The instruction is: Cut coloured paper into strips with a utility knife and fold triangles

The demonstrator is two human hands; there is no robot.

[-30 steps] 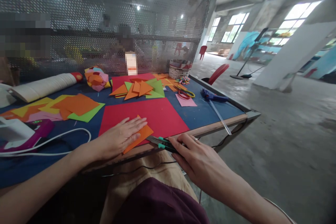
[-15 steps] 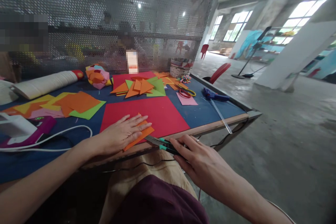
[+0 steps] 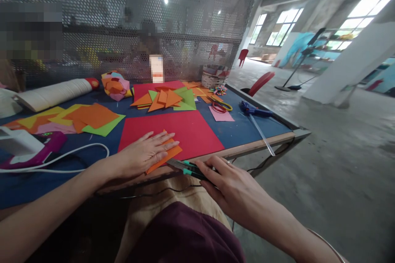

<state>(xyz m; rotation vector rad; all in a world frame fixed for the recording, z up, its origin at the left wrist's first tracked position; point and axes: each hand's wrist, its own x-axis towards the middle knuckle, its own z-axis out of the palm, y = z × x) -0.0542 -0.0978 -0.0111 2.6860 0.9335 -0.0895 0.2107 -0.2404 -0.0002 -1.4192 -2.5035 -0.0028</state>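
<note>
My left hand lies flat, fingers stretched, on a piece of orange paper. The paper, apparently folded, is pressed down near the table's front edge, partly over a red sheet. My right hand is closed around the black-and-green handles of a pair of scissors. Their grey blades point left and meet the paper's lower edge; whether the tip is inside the fold I cannot tell. Most of the handles are hidden by my fingers.
Beyond the red sheet lie several folded orange and green papers. Yellow-and-red scissors, a pink square and a blue glue gun sit to the right. On the left are loose papers and a white cable.
The scissors and my right hand have shifted slightly left along the orange paper's lower edge. My left hand stays on the paper. The camera view has moved a little.
</note>
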